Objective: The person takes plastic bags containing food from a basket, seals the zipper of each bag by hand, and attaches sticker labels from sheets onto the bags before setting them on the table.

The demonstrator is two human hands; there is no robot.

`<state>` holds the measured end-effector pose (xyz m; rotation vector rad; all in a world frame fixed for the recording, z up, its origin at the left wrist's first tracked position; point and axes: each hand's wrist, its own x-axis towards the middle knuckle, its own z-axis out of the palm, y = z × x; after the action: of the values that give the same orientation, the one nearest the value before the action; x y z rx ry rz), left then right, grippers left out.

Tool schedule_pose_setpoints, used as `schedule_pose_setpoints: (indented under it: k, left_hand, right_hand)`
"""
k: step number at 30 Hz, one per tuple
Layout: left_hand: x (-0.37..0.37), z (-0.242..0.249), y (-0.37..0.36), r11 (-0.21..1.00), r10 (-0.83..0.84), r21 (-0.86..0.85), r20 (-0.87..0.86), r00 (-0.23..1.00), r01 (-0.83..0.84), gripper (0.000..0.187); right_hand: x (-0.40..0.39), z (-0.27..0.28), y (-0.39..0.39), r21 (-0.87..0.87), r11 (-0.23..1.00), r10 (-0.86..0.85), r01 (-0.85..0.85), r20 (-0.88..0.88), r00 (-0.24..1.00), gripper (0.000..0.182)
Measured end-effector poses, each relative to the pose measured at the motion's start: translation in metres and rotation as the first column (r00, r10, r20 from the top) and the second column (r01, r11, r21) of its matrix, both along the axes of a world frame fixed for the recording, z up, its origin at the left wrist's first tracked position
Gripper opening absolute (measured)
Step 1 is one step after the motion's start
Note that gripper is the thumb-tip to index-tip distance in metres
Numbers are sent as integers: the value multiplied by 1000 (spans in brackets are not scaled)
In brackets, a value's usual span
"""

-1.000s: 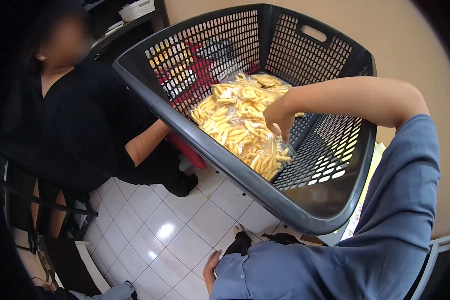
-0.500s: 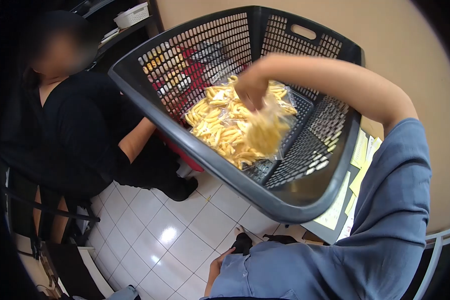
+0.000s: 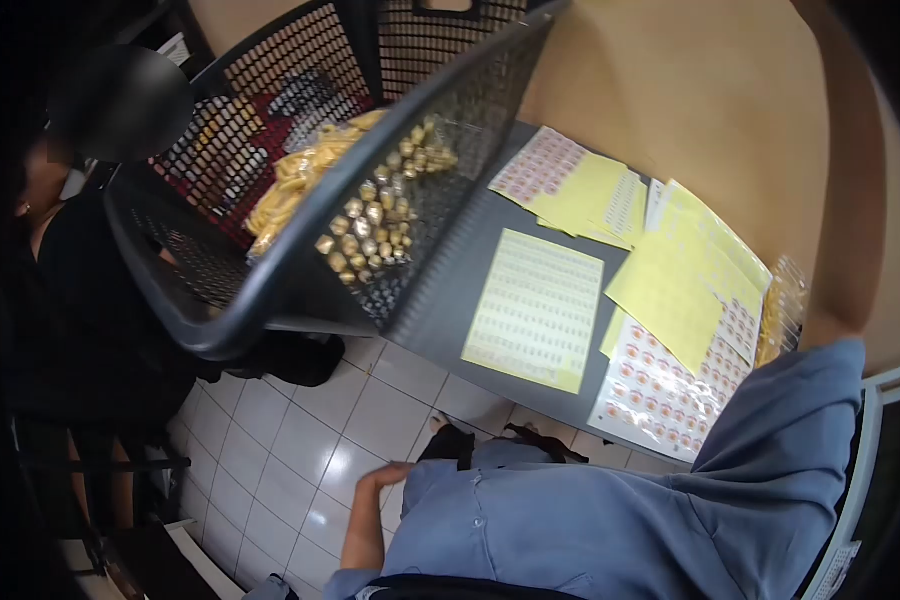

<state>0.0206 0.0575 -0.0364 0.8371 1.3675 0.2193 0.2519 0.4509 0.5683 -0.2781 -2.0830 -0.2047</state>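
Observation:
My left hand (image 3: 388,476) rests at the side of my blue-grey shirt, its fingers stretched out against the cloth and nothing in them. My right forearm (image 3: 850,190) reaches up along the far right, with the hand itself beyond the picture. Beside that arm lies a clear plastic bag of yellow snacks (image 3: 784,305), partly behind paper sheets. A large black mesh basket (image 3: 270,255) stands tilted in view on the left. Inside it are more bags of yellow curved snacks (image 3: 315,170), partly hidden by its wall.
Under the basket, a dark table (image 3: 440,310) carries yellow label sheets (image 3: 535,310) and white sheets of round red stickers (image 3: 660,385). A person in black (image 3: 80,290) sits beyond the basket. White floor tiles (image 3: 300,440) show below.
My right hand has left the basket and the picture, the arm swinging right. The view has turned right, so the basket shows farther left and the table's sheets appear.

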Motion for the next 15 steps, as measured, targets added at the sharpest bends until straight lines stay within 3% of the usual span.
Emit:
schedule_pose_setpoints:
  k: [2,3,4,5,6,7,8,9,11,13,15]
  left_hand:
    - [-5,-2,17,993,-119,8,-131,984,121,38]
    - [-1,21,33,987,-158,-6,-232,960,161,35]
    - [8,41,45,982,-121,114,-224,967,149,36]
    - [19,66,57,963,-85,233,-209,974,134,36]
    - [37,110,74,971,-15,237,8,1000,12,35]
    - [58,155,89,972,61,209,227,972,-110,35]
    - [71,180,100,946,-37,317,332,943,-74,36]
    - [83,200,111,904,-142,425,420,897,-56,39]
    - [116,232,135,793,-40,540,508,860,-282,37]
    - [153,253,164,588,20,717,449,893,-373,40]
    - [191,267,186,449,35,813,399,916,-371,42]
  right_hand:
    - [44,-25,-25,-125,980,-158,155,-10,987,40]
    - [60,-44,-42,-76,962,-258,261,46,965,40]
    - [74,-62,-50,-24,932,-358,362,99,929,41]
    - [132,-69,-21,-143,948,-242,283,251,937,20]
    - [151,-95,-24,-203,967,-93,152,273,958,18]
    - [153,-114,-46,-273,952,-45,135,310,950,16]
    - [157,-137,-64,-415,894,-57,169,268,962,19]
    - [159,-157,-77,-440,879,-51,183,295,954,27]
    - [158,-194,-91,-493,863,77,113,348,934,37]
    - [148,-227,-103,-588,809,219,7,312,924,27]
    - [139,-252,-113,-702,705,322,-101,190,927,28]
